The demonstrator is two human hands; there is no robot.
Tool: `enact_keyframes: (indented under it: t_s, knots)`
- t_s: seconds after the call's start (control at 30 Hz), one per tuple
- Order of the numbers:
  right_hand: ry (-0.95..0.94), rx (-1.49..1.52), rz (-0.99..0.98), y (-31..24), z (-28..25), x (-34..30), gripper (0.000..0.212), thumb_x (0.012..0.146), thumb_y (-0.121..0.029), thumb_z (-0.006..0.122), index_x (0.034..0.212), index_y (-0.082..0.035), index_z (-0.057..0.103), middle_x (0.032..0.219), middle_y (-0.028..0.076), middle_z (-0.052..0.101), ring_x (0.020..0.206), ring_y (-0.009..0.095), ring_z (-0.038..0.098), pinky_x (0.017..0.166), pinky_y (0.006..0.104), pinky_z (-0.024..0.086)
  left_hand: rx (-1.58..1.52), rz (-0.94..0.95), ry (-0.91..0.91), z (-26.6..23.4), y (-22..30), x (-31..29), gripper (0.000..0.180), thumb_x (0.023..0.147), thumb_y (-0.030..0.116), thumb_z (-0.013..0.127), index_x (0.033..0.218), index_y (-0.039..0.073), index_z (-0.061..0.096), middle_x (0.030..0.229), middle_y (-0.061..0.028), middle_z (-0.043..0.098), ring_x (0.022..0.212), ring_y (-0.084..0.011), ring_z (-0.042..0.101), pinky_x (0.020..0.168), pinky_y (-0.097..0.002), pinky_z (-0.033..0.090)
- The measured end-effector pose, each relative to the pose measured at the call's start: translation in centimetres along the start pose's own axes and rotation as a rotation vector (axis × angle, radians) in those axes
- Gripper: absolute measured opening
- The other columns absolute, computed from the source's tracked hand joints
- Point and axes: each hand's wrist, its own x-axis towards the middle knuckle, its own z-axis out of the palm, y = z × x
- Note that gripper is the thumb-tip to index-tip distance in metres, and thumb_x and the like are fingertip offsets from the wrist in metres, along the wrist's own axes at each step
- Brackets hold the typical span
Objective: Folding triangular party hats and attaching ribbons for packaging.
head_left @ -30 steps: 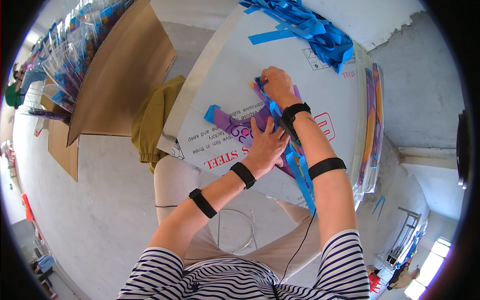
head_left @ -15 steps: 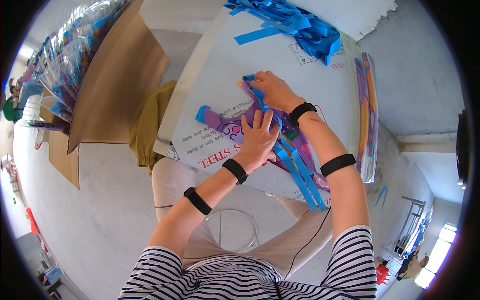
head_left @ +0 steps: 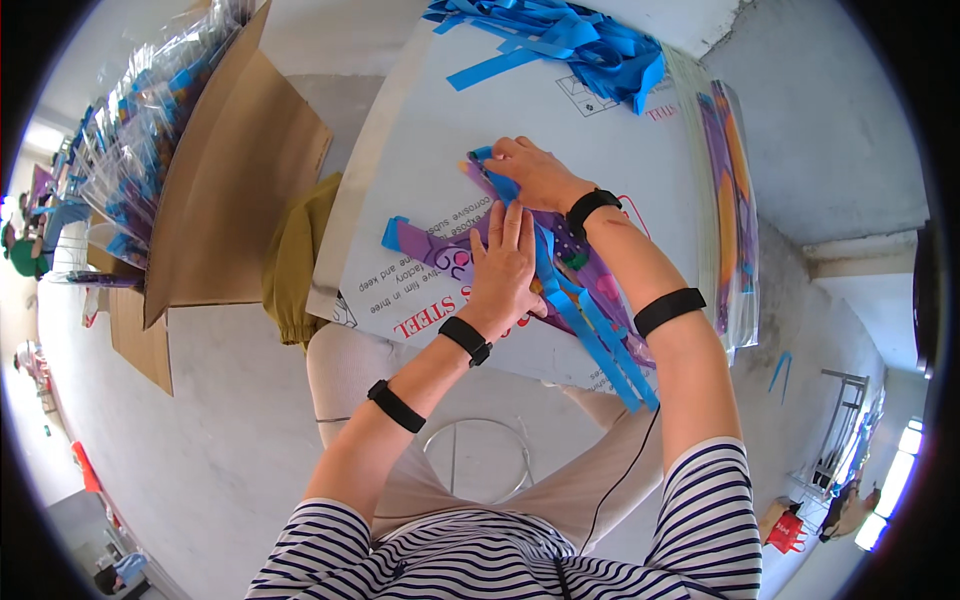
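A purple printed fabric piece [head_left: 428,247] with blue edging lies on the white board top [head_left: 400,150]. Long blue straps [head_left: 590,335] run from it toward the near right edge. My left hand [head_left: 503,265] presses flat on the fabric, its fingers stretched out toward my right hand. At the far end of the piece, my right hand [head_left: 545,182] has its fingers bent and closed on the blue-edged corner. Its fingertips are partly hidden, as is the cloth beneath both palms.
A heap of blue straps [head_left: 570,45] lies at the far edge. Clear-wrapped colourful pieces [head_left: 730,200] stand along the right side. To the left are an olive cloth [head_left: 298,255] and an open cardboard box [head_left: 230,190] with several plastic-wrapped packs [head_left: 150,130].
My left hand has slid away from me over the fabric, and its fingertips are now close to my right hand. The right hand keeps its hold on the corner. The whole view has shifted slightly.
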Motion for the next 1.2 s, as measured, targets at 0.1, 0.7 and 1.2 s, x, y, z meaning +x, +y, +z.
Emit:
enact_keyframes:
  t_s: [0.1,0.7,1.2]
  knots:
    - [-0.009,0.009,0.019,0.0,0.0,0.2,0.062,0.071,0.0,0.076,0.13,-0.015,0.066,0.128,0.006,0.055,0.121,0.03,0.052,0.098,0.0414,0.052,0.046,-0.026,-0.057,-0.2,0.2,0.4,0.138,0.042,0.037,0.102,0.152,-0.01,0.033,0.162,-0.0216,0.027,0.152,-0.0413,0.026,0.113,-0.0681,0.035]
    - [0.433,0.239,0.246,-2.1,-1.2,-5.1,0.039,0.076,-0.01,0.074,0.115,-0.008,0.073,0.109,0.014,0.066,0.105,0.038,0.062,0.095,0.0486,0.052,0.186,-0.05,-0.08,-1.0,0.3,0.7,0.134,0.04,0.048,0.099,0.15,0.0,0.04,0.159,-0.0155,0.037,0.148,-0.0317,0.036,0.105,-0.0651,0.041]
    - [0.534,0.161,0.724,-10.1,4.9,-19.8,0.032,0.08,-0.004,0.068,0.112,-0.005,0.062,0.104,0.02,0.063,0.095,0.045,0.064,0.077,0.0539,0.053,0.143,-0.068,-0.187,-1.7,1.1,1.1,0.134,0.043,0.042,0.1,0.156,0.013,0.034,0.16,-0.0152,0.034,0.15,-0.0373,0.032,0.104,-0.0667,0.04]
